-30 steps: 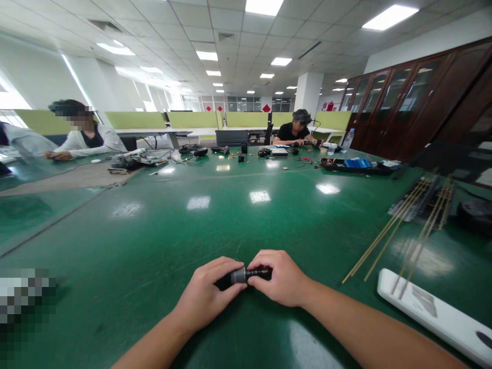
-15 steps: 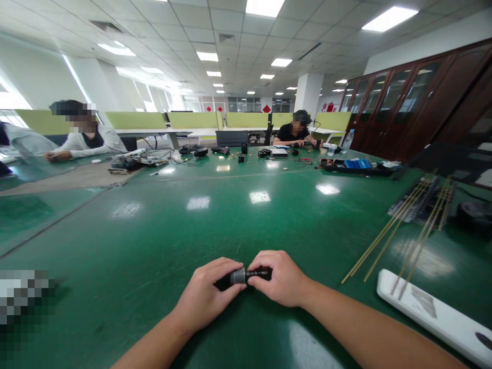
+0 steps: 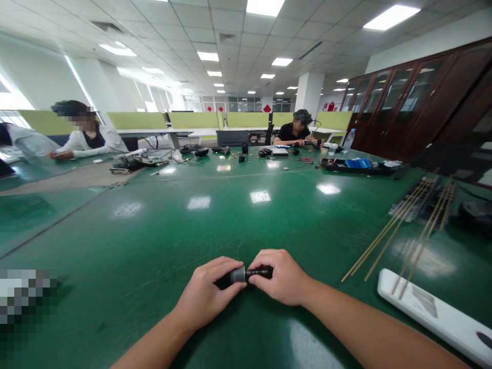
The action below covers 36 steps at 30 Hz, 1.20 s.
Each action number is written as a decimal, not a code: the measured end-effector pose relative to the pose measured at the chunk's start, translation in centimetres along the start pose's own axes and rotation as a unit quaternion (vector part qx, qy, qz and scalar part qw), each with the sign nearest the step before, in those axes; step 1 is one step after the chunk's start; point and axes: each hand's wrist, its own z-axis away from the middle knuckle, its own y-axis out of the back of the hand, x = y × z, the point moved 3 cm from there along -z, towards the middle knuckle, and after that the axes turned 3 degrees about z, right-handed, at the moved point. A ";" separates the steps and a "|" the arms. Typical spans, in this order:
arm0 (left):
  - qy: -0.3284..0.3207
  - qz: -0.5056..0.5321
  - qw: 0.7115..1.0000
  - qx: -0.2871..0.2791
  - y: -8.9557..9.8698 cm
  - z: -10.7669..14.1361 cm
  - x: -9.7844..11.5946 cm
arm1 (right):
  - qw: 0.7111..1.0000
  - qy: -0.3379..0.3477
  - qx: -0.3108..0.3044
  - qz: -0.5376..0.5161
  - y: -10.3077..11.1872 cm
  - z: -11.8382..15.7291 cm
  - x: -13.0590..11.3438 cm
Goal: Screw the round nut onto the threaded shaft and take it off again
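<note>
Low over the green table (image 3: 161, 230), my left hand (image 3: 209, 287) is closed round a black-and-grey cylinder (image 3: 238, 274), thumb and fingers on its sides. From the right, my right hand (image 3: 282, 279) pinches a dark ridged shaft (image 3: 261, 272) in line with that cylinder. The two parts meet or nearly meet between my fingertips; whether they are joined I cannot tell. My fingers and palms hide the far end of each part, so the exact kind of either does not show.
Thin yellowish rods (image 3: 388, 230) lie at the right, some reaching over a long white case (image 3: 434, 318). Across the table are a black tray with blue items (image 3: 357, 164), a clear bottle (image 3: 349, 139) and small black parts (image 3: 243, 154). Two people sit at the far side.
My hands and the parts in them hold almost the same pose. The whole view has shifted very slightly.
</note>
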 end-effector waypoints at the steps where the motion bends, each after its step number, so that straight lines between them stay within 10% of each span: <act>1: 0.000 -0.001 1.000 0.000 0.0 0.0 0.0 | 1.000 0.001 0.001 0.001 0.0 0.0 0.0; 36: -0.003 -0.010 1.000 0.017 0.3 0.2 -0.1 | 1.000 0.003 0.006 -0.002 0.4 0.0 -0.1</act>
